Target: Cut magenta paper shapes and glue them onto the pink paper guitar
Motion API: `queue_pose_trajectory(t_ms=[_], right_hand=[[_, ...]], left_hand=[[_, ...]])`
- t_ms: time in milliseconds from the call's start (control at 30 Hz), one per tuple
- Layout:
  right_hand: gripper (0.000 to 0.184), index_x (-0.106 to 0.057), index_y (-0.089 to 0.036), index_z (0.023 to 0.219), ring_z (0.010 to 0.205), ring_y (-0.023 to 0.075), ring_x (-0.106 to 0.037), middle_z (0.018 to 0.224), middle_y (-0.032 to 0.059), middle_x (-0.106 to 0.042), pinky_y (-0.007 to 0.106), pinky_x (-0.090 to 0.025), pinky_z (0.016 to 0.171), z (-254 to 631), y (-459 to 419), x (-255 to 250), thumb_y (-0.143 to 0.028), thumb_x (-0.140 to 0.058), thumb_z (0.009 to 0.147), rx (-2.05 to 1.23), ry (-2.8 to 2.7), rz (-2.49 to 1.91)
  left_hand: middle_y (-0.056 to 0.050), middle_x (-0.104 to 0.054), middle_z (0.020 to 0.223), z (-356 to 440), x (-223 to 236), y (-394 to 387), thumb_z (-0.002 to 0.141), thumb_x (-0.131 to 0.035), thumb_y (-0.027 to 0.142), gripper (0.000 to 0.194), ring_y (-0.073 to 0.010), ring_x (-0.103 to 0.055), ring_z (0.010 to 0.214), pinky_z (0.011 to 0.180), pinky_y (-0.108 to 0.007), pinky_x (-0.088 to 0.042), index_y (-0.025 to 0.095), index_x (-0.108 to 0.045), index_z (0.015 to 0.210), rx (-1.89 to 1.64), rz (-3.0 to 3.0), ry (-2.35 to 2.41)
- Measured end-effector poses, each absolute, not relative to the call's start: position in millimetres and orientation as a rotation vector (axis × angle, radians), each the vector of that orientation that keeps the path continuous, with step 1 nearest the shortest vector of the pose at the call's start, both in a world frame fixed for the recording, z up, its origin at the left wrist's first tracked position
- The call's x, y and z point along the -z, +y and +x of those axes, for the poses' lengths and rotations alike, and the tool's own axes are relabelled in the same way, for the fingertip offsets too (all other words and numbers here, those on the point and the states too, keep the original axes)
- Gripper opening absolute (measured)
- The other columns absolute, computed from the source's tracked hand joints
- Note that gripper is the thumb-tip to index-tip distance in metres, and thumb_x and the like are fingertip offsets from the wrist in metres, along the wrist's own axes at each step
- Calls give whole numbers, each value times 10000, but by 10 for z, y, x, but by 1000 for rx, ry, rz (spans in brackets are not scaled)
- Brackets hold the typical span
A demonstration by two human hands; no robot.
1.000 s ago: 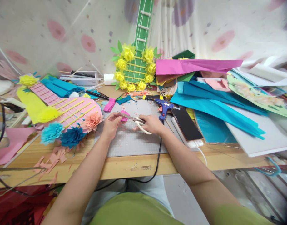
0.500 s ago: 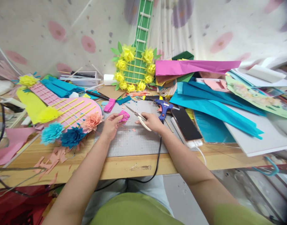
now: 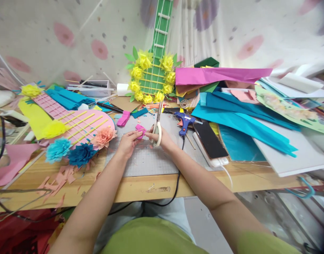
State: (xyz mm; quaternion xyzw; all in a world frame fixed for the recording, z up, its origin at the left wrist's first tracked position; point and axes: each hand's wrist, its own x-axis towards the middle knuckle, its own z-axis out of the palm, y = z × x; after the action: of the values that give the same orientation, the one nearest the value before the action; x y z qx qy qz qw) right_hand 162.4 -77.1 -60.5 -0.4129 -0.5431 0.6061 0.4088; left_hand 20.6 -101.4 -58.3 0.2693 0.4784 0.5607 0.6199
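Scissors in right hand; left hand pinches paper

head-worn view, facing forward and down at close range: shirt at bottom centre, bench across the middle, curtain along the top.

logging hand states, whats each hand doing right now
Left hand: closed, pinching pink paper.
Right hand: closed, holding scissors, its thumb side at the paper's edge.

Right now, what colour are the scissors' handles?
The scissors' handles are creamy white, seen best in the head view.
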Motion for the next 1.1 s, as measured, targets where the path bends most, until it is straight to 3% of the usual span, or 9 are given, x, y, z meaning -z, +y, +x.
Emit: queue_pose_trajectory(t_ms=[367,567,767,967,1100], right_hand=[[468,-385,-192,703,498,62,-439,638,-37,-544,212,-354,469,1604,-732,664,-392,-729,456,-1483,-1232,-1057],[421,-391,-192,710,488,61,-443,650,-33,-557,210,-352,463,1654,-732,664,-358,-714,498,-1498,-1234,-1048],[436,-384,-195,715,529,86,-465,624,-43,-514,227,-372,499,1672,-752,669,-401,-702,500,-1501,-1370,-1041],[344,-420,-199,776,591,100,-429,664,-39,-482,232,-337,569,1912,-748,592,-481,-576,658,-1069,-1924,-1152],[383,-450,-191,775,600,122,-435,663,-14,-526,246,-293,608,2101,-729,507,-541,-560,663,-630,-2373,-1231]], left_hand=[[-26,-649,667,231,615,-1019,521,-744,192,162,-87,-578,605,586,-203,-512,118,-658,636,-1282,630,1068],[-78,-658,880,163,578,-1036,645,-668,296,225,-187,-615,842,635,-286,-536,134,-659,801,-1110,702,888],[-66,-663,756,200,627,-1046,542,-745,256,256,-151,-617,704,616,-268,-520,109,-668,737,-1138,801,1094],[-57,-676,788,158,628,-1030,540,-743,301,276,-139,-616,686,621,-255,-505,134,-672,748,-1274,922,1132],[-37,-672,800,75,606,-1015,559,-729,300,234,-131,-622,672,615,-256,-511,151,-635,713,-1419,975,1075]])
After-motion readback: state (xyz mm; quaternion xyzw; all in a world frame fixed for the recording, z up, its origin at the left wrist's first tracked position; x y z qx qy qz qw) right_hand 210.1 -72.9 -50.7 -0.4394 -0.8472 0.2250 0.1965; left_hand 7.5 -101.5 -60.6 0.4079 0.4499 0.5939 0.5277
